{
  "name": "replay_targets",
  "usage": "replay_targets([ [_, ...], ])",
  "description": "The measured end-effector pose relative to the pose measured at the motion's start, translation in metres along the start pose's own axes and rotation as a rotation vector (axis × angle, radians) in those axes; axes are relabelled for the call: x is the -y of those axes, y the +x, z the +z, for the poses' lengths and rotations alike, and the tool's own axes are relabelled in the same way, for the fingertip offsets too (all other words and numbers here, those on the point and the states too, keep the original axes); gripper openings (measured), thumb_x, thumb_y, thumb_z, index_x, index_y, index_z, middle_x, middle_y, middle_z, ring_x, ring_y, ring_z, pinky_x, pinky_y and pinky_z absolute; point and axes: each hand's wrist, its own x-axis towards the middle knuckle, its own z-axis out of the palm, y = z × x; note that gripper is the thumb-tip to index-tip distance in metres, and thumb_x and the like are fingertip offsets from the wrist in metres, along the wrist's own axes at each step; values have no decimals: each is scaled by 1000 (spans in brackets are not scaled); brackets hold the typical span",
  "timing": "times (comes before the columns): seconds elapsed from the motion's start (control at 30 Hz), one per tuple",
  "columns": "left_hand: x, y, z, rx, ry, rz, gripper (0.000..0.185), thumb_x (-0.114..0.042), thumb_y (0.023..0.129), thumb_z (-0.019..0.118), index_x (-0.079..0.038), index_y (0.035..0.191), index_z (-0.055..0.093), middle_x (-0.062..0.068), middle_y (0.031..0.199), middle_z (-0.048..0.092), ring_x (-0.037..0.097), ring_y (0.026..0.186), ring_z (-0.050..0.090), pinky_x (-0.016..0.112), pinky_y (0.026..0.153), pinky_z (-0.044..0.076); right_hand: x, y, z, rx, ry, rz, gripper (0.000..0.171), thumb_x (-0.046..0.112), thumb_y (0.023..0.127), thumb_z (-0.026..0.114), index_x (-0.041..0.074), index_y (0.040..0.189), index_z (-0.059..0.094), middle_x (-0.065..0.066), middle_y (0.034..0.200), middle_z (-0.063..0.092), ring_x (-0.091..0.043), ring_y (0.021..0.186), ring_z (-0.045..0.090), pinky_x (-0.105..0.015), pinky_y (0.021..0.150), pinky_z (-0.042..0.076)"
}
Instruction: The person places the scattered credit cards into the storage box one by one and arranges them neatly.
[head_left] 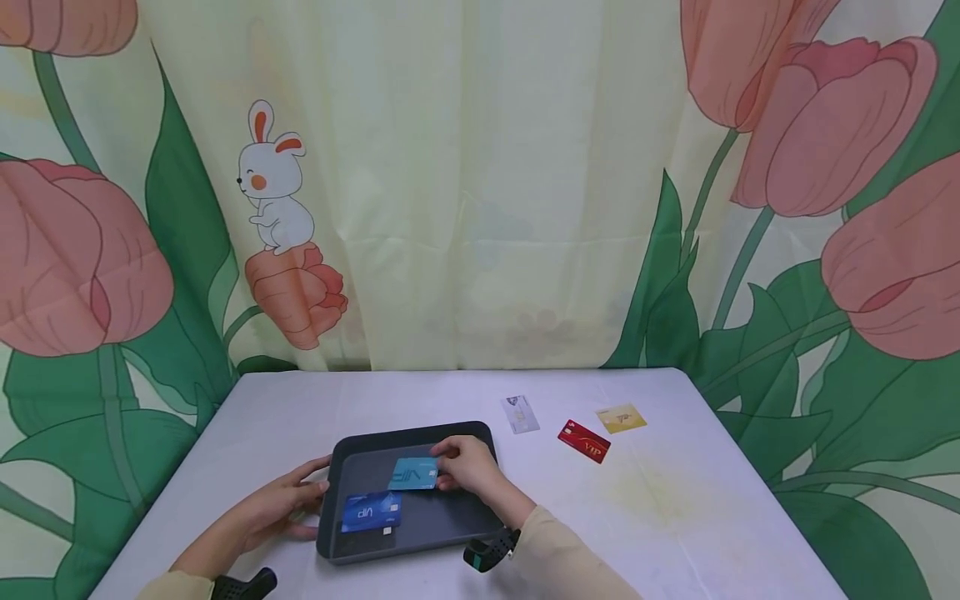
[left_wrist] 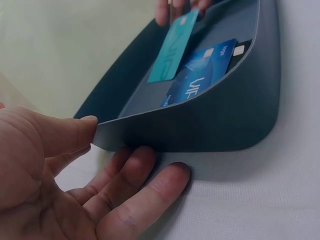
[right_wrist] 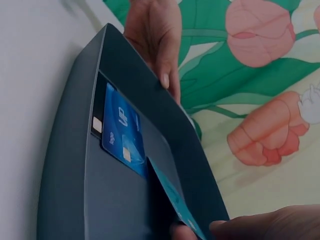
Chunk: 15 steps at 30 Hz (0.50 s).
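1. Resting against the tray's (head_left: 341,492) left wall, at about 9 o'clock of it, the left hand (head_left: 281,504) has its thumb on the rim and its fingers lying nearly straight along the outside on the table (head_left: 675,517); it grips nothing.
2. Inside the tray, a blue card (head_left: 371,511) lies flat near the 7 o'clock corner, partly covering a darker card whose chip just shows in the left wrist view.
3. A teal card (head_left: 414,473) sits at about 12 o'clock of the blue card, tilted, with its far edge lifted and its near edge down on the tray floor, close to the blue card.
4. The right hand (head_left: 468,467) pinches the teal card's right end between thumb and fingertips, at about 2 o'clock in the tray.
5. Outside the tray, at 1 to 2 o'clock from it, three cards lie apart on the table: a white card (head_left: 521,413), then a red card (head_left: 583,441), then a gold card (head_left: 621,418) farthest right.
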Motion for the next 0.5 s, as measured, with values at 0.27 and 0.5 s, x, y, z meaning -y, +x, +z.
replay_targets([
  [0.27,-1,2,1,-18,14,-18,63,-22,107,57,-16,163,29,19,116,61,29,101,60,44,77,62,4,2,8,-2,-29,8,26,-3,93,69,-2,119,72,-10,102,69,-14,77,72,-31,71,62],
  [0.5,0,-1,2,-29,14,-13,62,-21,107,56,-17,163,30,18,117,61,28,100,60,44,77,62,7,5,13,3,-53,-16,22,2,95,69,-1,116,74,-7,99,72,-12,81,71,-27,72,61],
])
